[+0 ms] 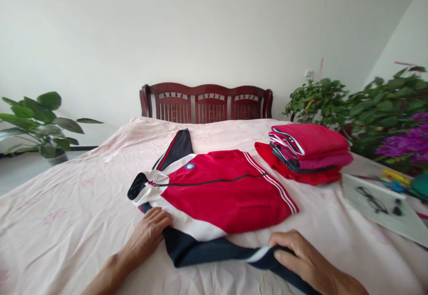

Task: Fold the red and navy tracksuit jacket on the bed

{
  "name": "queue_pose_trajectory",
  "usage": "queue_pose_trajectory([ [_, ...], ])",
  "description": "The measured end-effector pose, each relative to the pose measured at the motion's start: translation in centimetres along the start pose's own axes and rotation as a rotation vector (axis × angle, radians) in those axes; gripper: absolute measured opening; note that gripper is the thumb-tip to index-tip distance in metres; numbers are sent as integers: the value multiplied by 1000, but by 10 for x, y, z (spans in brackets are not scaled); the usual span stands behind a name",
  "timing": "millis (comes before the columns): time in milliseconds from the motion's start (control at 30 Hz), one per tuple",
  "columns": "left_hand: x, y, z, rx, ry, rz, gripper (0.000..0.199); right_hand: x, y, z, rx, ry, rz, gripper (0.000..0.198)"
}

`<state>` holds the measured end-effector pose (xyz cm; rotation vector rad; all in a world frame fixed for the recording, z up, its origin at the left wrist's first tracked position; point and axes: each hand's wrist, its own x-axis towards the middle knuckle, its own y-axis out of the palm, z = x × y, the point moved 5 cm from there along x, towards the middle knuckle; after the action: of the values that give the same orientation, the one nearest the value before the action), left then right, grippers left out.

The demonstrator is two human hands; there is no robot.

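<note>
Right fingers (285, 238) pinch the dark sleeve (214, 252), left fingers (160, 217) rest on the jacket's (217, 197) shoulder — probably to anchor it, can't tell if they're gripping. Jacket's spread on the bed (76, 228) just beyond them.

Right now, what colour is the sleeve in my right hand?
The sleeve is dark navy with a white stripe; head view.

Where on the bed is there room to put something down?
Bare sheet shows left of the jacket collar, and between the jacket and the headboard. It's crowded right, by the folded clothes, and along the near sleeve, where the left hand and right hand are.
</note>
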<state>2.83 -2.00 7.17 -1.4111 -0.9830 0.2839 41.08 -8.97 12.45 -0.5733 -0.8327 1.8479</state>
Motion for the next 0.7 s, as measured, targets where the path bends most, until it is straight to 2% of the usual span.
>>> queue_pose_trajectory([
  [100, -3, -6, 4, -25, -24, 11, 22, 7, 19, -4, -39, 113, 157, 40],
  [167, -6, -6, 7, -54, -33, 40, 22, 13, 23, -11, -108, 157, 162, 48],
  [267, -10, -2, 11, -105, -85, 88, 26, 21, 14, -25, -246, 173, 35, 45],
  [367, -11, 4, 14, -149, -139, 104, 27, 25, -4, -44, -390, 116, -149, 21],
  [433, -10, 7, 16, -180, -151, 105, 27, 27, -12, -56, -494, 24, -211, 42],
  [500, -8, 8, 18, -207, -156, 105, 29, 30, -16, -67, -576, -42, -212, 47],
  [600, -8, 6, 18, -223, -173, 128, 31, 31, -22, -78, -650, -53, -199, 31],
  [700, -9, 3, 17, -245, -232, 198, 26, 26, -27, -85, -658, -24, -177, 25],
])
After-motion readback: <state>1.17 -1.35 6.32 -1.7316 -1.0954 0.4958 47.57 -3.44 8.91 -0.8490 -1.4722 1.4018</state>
